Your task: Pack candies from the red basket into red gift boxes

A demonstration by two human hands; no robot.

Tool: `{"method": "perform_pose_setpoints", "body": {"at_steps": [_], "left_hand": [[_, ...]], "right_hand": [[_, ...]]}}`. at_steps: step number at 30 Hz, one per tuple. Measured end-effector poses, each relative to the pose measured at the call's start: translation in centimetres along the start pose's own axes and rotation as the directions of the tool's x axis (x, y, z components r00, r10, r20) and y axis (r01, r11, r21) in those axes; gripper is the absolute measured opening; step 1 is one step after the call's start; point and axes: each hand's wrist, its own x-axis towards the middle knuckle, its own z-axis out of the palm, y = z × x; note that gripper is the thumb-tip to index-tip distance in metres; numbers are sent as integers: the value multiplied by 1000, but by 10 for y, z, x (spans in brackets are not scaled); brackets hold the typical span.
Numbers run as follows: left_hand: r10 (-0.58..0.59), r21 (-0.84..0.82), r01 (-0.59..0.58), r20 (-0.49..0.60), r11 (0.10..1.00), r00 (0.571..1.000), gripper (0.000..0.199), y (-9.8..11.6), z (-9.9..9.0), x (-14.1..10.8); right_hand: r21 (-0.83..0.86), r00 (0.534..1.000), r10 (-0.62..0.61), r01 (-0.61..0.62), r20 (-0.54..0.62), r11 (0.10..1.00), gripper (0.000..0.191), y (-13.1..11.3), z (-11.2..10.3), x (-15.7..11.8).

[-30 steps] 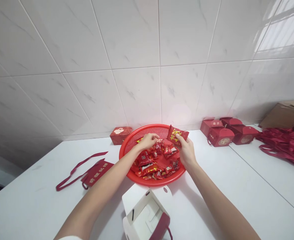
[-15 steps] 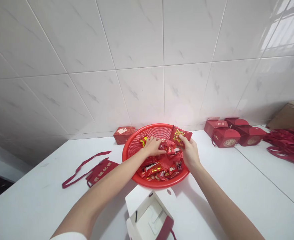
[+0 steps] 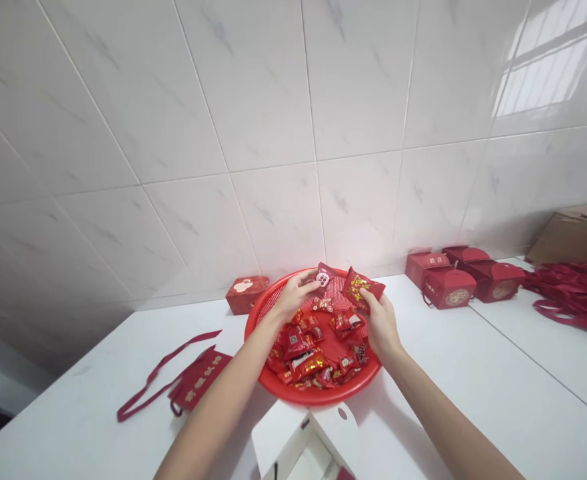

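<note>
A red plastic basket [image 3: 318,398] with mesh sides holds several red wrapped candies [image 3: 298,341]. Over its back left part, my left hand [image 3: 296,295] pinches a small dark red candy packet [image 3: 324,276] with a pale round print. My right hand [image 3: 380,320], above the right rim, grips a larger red snack packet [image 3: 363,288] with gold lettering. The two packets are close together but apart. In front of the basket stands an open gift box [image 3: 306,443], white inside, its lower part cut off by the picture's edge.
A red patterned box [image 3: 246,293] stands behind the basket's left side. A red gift bag [image 3: 203,377] with a ribbon [image 3: 148,383] lies at left. Red gift boxes [image 3: 448,288] line the wall at right, near piled ribbons [image 3: 573,293] and a cardboard box [image 3: 570,237].
My left hand has risen from among the candies and now holds a small candy packet. My right hand still grips the gold-lettered packet. The view has tilted slightly upward.
</note>
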Motion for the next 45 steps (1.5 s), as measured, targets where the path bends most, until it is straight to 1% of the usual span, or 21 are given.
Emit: {"method": "perform_pose_setpoints", "body": {"at_steps": [2, 4, 7, 11, 15, 18, 21, 24, 26, 29, 35, 40, 45], "left_hand": [[-8, -120, 9, 7, 993, 1000, 54, 6, 1, -6], [4, -146, -3, 9, 989, 1000, 54, 9, 3, -12], [39, -104, -36, 28, 994, 999, 51, 12, 8, -19], [32, -39, -29, 64, 999, 997, 49, 12, 13, -25], [30, 10, -30, 59, 999, 998, 52, 14, 15, -28], [15, 40, -18, 89, 999, 996, 52, 18, 17, -32], [10, 37, -14, 106, 999, 994, 49, 21, 19, -36], [24, 40, -27, 83, 999, 996, 46, 24, 19, -38], [39, 38, -42, 71, 998, 997, 41, 24, 20, -39], [37, 8, -38, 82, 999, 996, 34, 23, 20, -38], [7, -40, -3, 83, 999, 997, 35, 22, 20, -37], [4, -28, -1, 91, 1000, 996, 37, 23, 20, -37], [10, -22, -9, 86, 1000, 996, 35, 21, 19, -36]], "right_hand": [[-5, 999, 19, -19, 25, 1000, 27, 2, 0, 1], [-11, 996, 33, -32, 82, 999, 30, 4, 0, 0], [-16, 987, 29, -26, 160, 1000, 37, 4, 2, -4], [-35, 977, -24, 32, 210, 999, 40, 2, 3, -7], [-50, 979, -51, 62, 196, 997, 41, 2, 3, -3], [-77, 980, -66, 82, 189, 994, 38, 2, 3, 0], [-107, 981, -69, 89, 181, 990, 36, 3, 2, 2], [-106, 984, -67, 85, 164, 991, 37, 3, 2, 2], [-101, 987, -59, 75, 147, 992, 38, 3, 2, 2], [-100, 990, -44, 58, 132, 993, 39, 3, 2, 2], [-117, 989, -57, 73, 136, 990, 40, 1, 2, 0], [-120, 988, -66, 83, 138, 989, 38, 1, 2, 0], [-112, 989, -49, 65, 138, 992, 39, 0, 3, -1]]}}
